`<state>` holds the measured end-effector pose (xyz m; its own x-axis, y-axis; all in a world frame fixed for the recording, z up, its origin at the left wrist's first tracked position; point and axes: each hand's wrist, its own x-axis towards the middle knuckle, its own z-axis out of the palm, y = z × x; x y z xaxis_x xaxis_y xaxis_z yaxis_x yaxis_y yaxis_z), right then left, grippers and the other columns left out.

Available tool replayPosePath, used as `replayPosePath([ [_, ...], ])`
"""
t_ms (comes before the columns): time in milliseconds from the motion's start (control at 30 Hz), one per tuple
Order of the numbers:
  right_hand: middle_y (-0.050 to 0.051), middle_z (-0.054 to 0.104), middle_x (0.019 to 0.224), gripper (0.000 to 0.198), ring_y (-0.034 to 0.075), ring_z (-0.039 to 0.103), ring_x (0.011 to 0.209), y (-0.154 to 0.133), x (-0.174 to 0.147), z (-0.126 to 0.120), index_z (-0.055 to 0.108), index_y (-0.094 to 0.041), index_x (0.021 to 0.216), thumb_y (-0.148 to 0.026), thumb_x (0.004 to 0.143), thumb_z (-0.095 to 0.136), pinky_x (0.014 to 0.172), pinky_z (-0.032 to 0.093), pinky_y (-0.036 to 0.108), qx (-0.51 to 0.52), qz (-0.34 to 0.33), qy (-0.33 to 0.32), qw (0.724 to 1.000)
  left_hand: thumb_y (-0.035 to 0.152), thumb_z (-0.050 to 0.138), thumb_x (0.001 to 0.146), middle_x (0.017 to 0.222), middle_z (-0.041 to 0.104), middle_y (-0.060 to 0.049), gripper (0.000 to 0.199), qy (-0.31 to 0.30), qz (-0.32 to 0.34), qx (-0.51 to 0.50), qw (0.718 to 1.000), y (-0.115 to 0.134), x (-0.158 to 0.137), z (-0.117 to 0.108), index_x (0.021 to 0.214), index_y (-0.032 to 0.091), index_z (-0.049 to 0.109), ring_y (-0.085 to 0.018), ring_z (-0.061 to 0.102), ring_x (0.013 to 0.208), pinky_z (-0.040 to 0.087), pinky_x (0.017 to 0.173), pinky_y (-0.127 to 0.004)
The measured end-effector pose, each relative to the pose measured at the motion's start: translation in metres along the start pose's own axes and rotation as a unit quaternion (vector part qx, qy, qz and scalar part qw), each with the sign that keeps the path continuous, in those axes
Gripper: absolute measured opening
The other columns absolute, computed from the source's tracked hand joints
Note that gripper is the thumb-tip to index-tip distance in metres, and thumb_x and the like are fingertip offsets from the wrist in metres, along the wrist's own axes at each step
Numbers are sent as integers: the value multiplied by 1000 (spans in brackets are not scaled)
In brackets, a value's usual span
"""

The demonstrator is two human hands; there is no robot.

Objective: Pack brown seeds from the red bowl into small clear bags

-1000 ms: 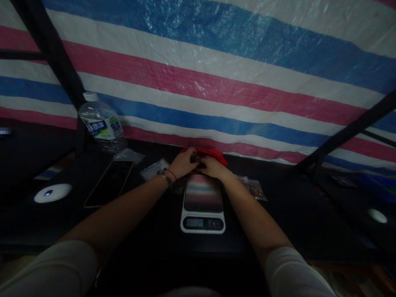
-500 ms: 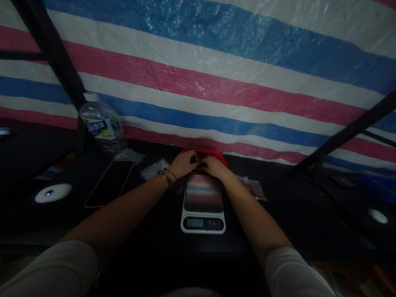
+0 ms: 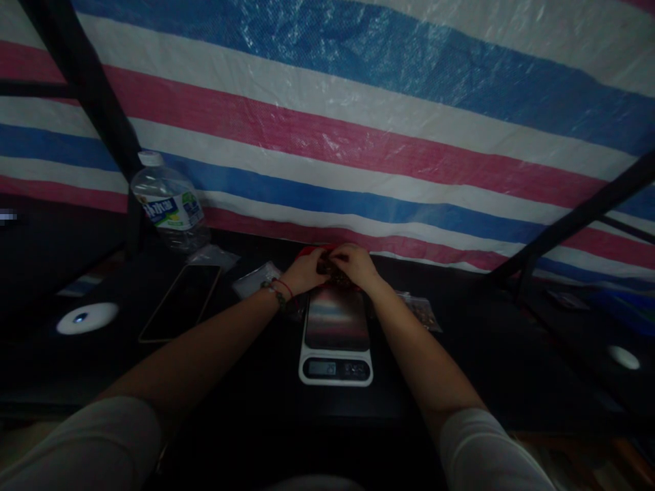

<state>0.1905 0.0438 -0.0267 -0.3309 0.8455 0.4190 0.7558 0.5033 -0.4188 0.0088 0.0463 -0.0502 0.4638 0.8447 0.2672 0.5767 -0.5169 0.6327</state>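
Note:
My left hand (image 3: 306,271) and my right hand (image 3: 359,264) meet just beyond a white kitchen scale (image 3: 336,334) with a shiny plate and a lit display. Dark brown small pieces (image 3: 338,274) lie between them, in or on something red (image 3: 313,249) that is mostly covered by my hands; it looks like a bag. The right thumb and fingers are pinched together over the pieces. My left fingers curl in at the side of the heap, their tips hidden. What either hand grips is too dark and small to make out.
Clear plastic bags (image 3: 253,279) lie left of the scale, a filled bag (image 3: 424,314) right of it. A phone (image 3: 181,303), a white oval object (image 3: 88,318) and a large plastic bottle (image 3: 171,204) stand or lie further left. A striped tarp (image 3: 358,146) hangs behind the black table.
My right hand has lifted slightly and its fingers have drawn into a pinch, uncovering more brown pieces and hiding the red at the right. The left hand has barely moved.

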Motion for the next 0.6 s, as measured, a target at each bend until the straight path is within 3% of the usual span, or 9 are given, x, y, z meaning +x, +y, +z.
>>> replayPosePath([
  [200,5,74,103,27,18,65,96,-13,-2,-2,74,-20,102,-7,82,61,90,46,30,29,-14,-86,996,28,71,73,114,70,-11,55,-14,6,-16,1000,2,-1,0,124,16,55,-25,68,103,53,87,-33],
  [300,6,71,103,25,18,63,95,-12,-2,-2,72,-18,103,-9,81,64,89,45,30,38,-10,-57,998,28,71,73,114,71,-11,51,-16,6,-20,1000,6,-2,-2,120,16,58,-24,68,103,53,88,-32],
  [433,6,67,91,5,17,59,85,-12,-1,0,70,-15,85,-14,80,67,80,45,29,30,-3,4,1000,29,72,72,110,72,-10,49,-24,-5,-18,1000,8,-2,-3,118,17,60,-24,69,99,54,84,-32],
  [600,5,67,87,4,18,59,84,-18,-1,0,69,-17,81,-17,83,65,81,44,29,31,9,13,999,30,68,75,106,73,-9,35,-40,10,-26,999,7,0,-1,108,17,66,-24,69,97,54,82,-32],
])
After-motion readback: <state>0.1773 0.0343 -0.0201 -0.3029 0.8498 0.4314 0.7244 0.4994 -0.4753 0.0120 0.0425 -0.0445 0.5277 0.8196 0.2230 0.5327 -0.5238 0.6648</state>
